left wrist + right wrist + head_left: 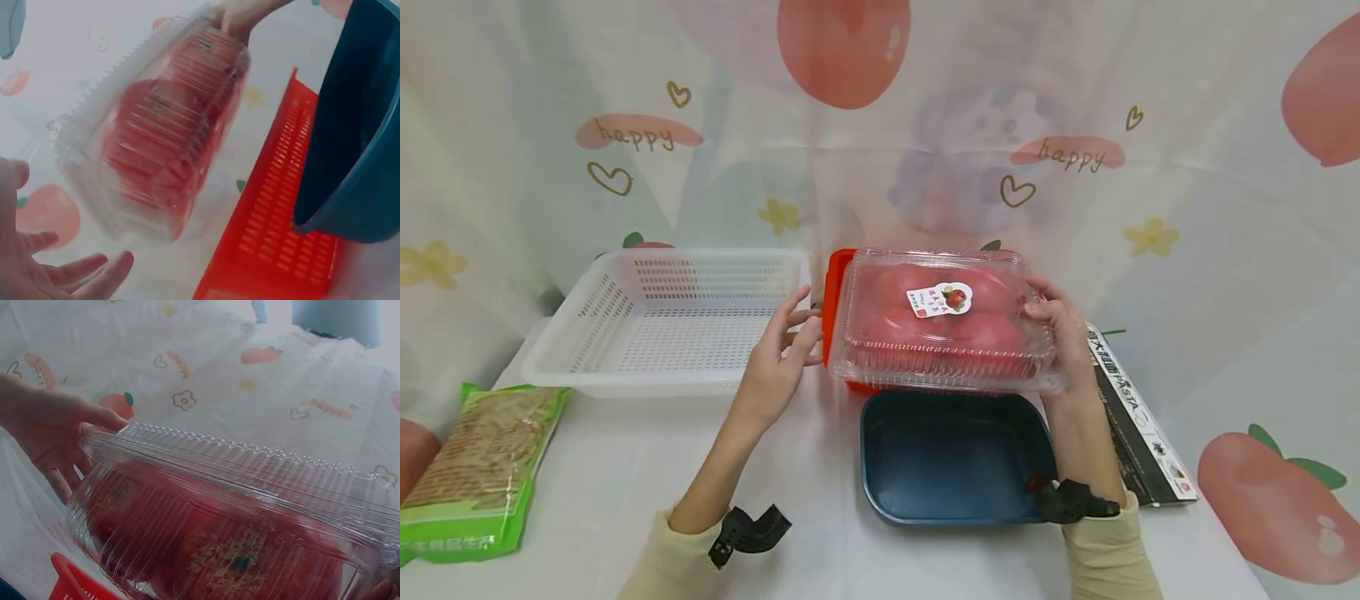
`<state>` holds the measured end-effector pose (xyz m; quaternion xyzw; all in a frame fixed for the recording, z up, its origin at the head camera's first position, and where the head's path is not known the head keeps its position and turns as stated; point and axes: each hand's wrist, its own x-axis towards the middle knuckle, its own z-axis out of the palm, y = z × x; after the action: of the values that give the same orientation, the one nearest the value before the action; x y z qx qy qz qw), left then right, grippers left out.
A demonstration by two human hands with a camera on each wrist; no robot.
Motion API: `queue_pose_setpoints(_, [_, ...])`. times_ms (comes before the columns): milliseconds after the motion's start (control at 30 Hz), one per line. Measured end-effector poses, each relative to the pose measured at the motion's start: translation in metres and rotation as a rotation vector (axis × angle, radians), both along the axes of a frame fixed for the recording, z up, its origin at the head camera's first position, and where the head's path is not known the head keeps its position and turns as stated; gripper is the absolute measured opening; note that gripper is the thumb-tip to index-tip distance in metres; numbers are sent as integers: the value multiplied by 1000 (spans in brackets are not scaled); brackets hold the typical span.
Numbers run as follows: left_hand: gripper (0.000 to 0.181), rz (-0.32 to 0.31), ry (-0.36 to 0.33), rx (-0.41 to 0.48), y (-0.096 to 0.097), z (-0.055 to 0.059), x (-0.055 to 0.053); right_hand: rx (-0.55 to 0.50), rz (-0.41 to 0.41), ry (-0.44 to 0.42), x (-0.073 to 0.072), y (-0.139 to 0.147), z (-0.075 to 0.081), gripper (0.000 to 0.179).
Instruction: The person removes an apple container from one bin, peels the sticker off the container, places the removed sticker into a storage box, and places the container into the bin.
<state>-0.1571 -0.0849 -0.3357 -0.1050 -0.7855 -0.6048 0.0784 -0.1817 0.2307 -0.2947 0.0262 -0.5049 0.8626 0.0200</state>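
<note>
A clear plastic box [880,333] of red tomatoes [244,550], with a white label on its lid, is held up in the air. My right hand [1063,329] grips its right end, with the thumb on top. Close to the box's left end, my left hand [778,358] has its fingers loosely spread. In the left wrist view a gap shows between the left hand [62,269] and the box [156,144]. Below the box is a red perforated basket [832,292], mostly hidden in the head view. Nearer to me lies a dark blue tub [958,458].
A white perforated basket [632,379] stands at the back left. At the left edge lies a green-edged bag [482,467] of brownish food. A black and white pasta package [1138,425] lies right of my right forearm. A patterned cloth [880,167] hangs behind.
</note>
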Motion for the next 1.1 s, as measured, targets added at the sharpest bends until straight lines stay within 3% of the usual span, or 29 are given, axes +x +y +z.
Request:
queue_pose_setpoints(200, [53,-44,-55,86,-6,3,-2,17,-3,-52,9,-18,3,24])
queue_pose_setpoints(600, [50,7,-9,56,-18,6,5,44,50,-97,14,-37,0,21])
queue_pose_setpoints(867, [50,38,3,92,-37,21,17,240,104,19,23,-44,5,27])
queue_pose_setpoints(1000, [54,-3,-16,51,-56,27,32,456,136,96,34,-50,10,29])
queue_pose_setpoints(1100, [60,-55,-21,-32,-75,28,46,601,201,138,43,-55,11,29])
